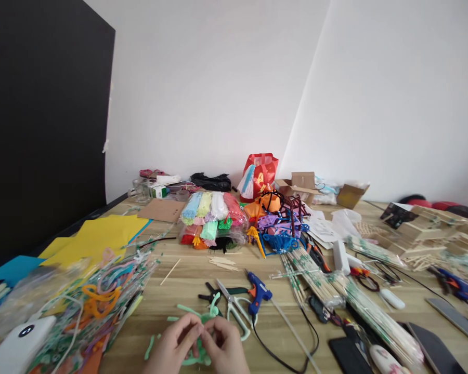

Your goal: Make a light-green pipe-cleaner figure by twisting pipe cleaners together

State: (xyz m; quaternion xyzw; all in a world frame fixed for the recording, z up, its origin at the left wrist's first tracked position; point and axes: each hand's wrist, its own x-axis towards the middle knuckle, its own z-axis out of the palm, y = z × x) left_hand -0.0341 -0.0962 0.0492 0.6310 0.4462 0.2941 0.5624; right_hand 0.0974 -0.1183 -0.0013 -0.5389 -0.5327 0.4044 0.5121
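The tabletop [164,296] runs out beyond the hands and to both sides, its supplies seemingly pushed outward to leave working room near the fingers. Far left of the hands lie yellow sheets [101,234], stacked flat, perhaps so they stay uncreased. Straight beyond the hands, bagged fuzzy stems [214,221] are piled together, apparently sorted by colour. Behind those and a little right stands a red bag [260,174] whose gold print cannot be read; the printed papers [322,228] in front of it are too small to make out, as is the green marking on the stick packets [315,278] right of the hands. No brand is legible. The left hand [175,345] and right hand [225,345] meet narrowly, fingertips pinching light green stems [209,315] between and just beyond them, probably for fine control; the exact pinch is partly hidden. Just ahead and right, a blue glue gun [259,292] and the scissors [231,301] lie beside each other, likely for quick reach. Smallest, a loose thin stick [170,271] rests ahead and left.
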